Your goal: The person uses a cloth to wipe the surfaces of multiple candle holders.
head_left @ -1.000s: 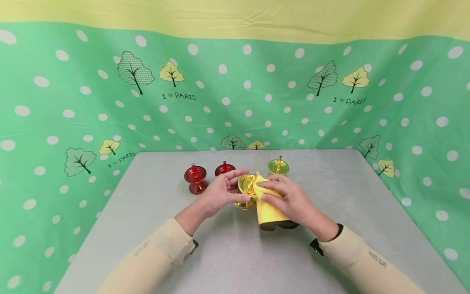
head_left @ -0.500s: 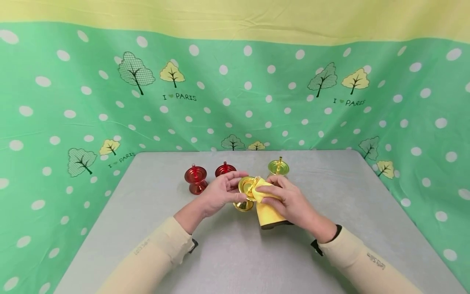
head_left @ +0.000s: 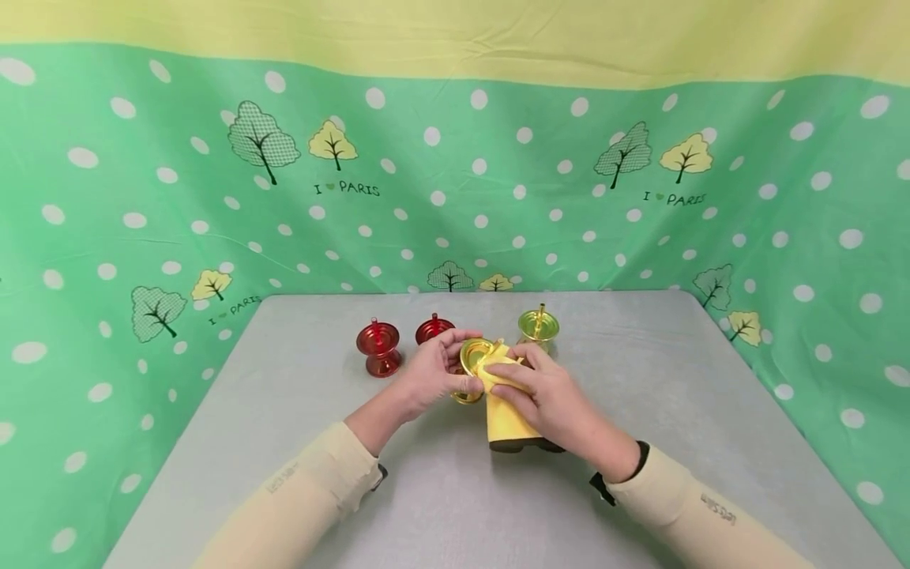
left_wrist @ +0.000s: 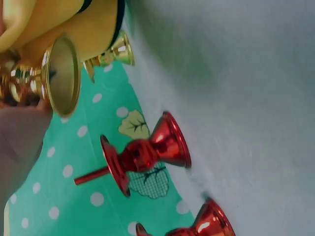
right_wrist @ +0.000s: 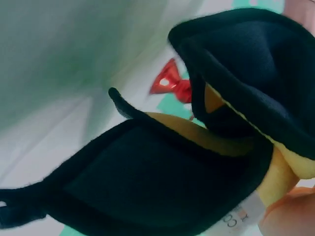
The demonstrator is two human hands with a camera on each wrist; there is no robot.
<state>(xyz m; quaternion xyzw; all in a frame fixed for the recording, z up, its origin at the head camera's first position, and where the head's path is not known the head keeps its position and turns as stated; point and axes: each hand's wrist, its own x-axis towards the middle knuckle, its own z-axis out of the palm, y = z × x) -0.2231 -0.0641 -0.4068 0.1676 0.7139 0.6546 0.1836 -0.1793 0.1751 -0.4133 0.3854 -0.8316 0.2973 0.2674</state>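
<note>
Both hands drift slightly left as the right hand presses the yellow cloth deeper into the gold candlestick, which the left hand grips with curled fingers, so wiping continues.

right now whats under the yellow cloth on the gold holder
The yellow cloth covers the right side of the gold candle holder's dish, pressed by the right hand. The dish's centre is hidden.
</note>
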